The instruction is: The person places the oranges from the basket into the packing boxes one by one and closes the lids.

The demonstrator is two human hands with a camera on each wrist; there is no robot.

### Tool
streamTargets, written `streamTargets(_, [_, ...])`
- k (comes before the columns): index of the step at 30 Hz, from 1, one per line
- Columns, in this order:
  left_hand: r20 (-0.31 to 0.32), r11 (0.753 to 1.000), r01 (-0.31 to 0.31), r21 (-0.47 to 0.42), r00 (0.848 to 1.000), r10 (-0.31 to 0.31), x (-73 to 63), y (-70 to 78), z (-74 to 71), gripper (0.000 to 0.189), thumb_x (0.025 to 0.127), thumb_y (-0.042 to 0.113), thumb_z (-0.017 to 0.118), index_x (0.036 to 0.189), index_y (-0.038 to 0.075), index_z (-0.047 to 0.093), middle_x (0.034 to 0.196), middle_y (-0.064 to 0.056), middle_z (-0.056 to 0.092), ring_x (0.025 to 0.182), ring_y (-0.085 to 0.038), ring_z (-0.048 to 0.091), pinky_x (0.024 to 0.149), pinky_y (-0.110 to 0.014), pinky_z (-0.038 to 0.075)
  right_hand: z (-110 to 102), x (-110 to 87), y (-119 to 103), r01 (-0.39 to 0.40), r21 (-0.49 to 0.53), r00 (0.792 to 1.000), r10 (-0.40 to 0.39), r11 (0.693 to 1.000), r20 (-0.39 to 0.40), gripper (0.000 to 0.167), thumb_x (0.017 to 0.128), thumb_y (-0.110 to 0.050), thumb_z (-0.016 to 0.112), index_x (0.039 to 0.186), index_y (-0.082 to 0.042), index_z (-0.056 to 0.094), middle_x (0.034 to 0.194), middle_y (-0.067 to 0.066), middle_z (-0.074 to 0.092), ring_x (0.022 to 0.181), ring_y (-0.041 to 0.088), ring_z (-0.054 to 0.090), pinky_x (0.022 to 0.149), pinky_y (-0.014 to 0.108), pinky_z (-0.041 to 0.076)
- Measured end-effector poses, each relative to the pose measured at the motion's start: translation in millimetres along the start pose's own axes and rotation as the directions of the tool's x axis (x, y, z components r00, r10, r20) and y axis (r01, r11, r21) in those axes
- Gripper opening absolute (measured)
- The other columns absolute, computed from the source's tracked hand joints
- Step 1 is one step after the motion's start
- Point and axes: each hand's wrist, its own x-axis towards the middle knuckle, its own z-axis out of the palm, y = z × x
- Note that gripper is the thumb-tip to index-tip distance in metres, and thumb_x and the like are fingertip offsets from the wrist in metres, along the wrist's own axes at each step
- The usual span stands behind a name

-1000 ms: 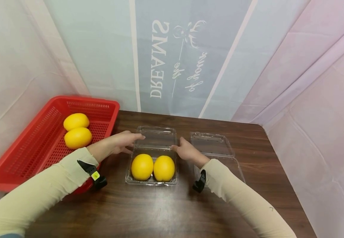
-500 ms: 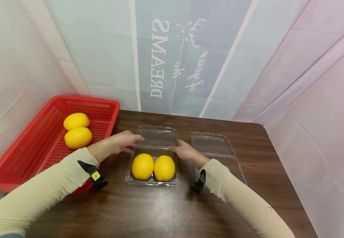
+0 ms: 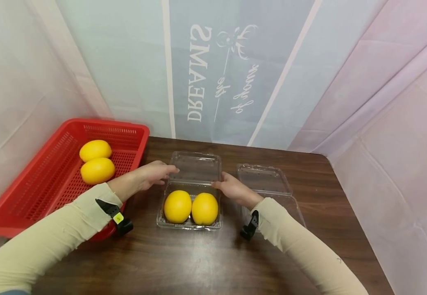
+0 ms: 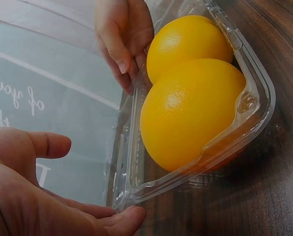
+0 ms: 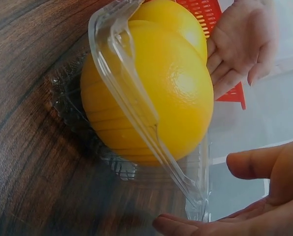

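A clear plastic clamshell box lies unfolded on the table, its lid at the far side. In its base sit two round yellow-orange fruits, side by side. My left hand is at the box's left rear corner, thumb lifted apart from the straight fingers, whose tips are right at the hinge corner. At the opposite rear corner is my right hand, its fingers extended under the hinge end with the thumb spread away. Neither hand curls round the box.
At the left stands a red plastic basket with two more yellow-orange fruits. A second unfolded clear clamshell box lies to the right, partly behind my right forearm. A printed cloth hangs behind the brown table.
The far edge of the lid has risen slightly in the head view. My right hand has shifted a little; my left hand stays at the left rear corner. The fruits stay in place.
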Motion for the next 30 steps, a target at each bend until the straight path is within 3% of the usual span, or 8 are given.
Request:
streamTargets(10, [0.020, 1.000, -0.006, -0.014, 1.000, 0.006, -2.5, 4.7, -4.7, 0.068, 0.104, 0.025, 0.052, 0.152, -0.015, 0.026, 0.160, -0.030, 0.025, 0.145, -0.044, 0.030, 0.119, -0.050, 0.030, -8, 0.2, -2, 0.009, 0.019, 0.999, -0.010, 1.000, 0.035, 0.077, 0.104, -0.019, 0.055, 0.160, 0.005, 0.009, 0.164, 0.026, 0.019, 0.150, 0.042, 0.024, 0.119, 0.060, 0.022])
streamTargets(18, [0.008, 0.997, -0.060, -0.046, 0.998, 0.061, -2.2, 6.3, -7.8, 0.066, 0.104, 0.021, 0.050, 0.151, -0.018, 0.023, 0.158, -0.032, 0.027, 0.144, -0.045, 0.031, 0.118, -0.050, 0.031, -16, -2.7, -6, 0.035, 0.000, 0.999, -0.035, 0.999, 0.011, 0.082, 0.100, -0.023, 0.060, 0.160, 0.004, 0.012, 0.166, 0.022, 0.016, 0.151, 0.041, 0.022, 0.121, 0.055, 0.022])
streamTargets(30, [0.000, 0.996, -0.070, -0.062, 0.998, 0.071, -4.0, 12.5, -8.7, 0.073, 0.105, 0.022, 0.051, 0.154, -0.016, 0.012, 0.158, -0.032, 0.027, 0.143, -0.045, 0.032, 0.117, -0.049, 0.034, -24, -7.0, -7, 0.066, 0.059, 0.997, -0.068, 0.996, 0.025, 0.080, 0.099, -0.019, 0.062, 0.162, -0.002, 0.014, 0.163, 0.021, 0.028, 0.147, 0.039, 0.032, 0.119, 0.053, 0.028])
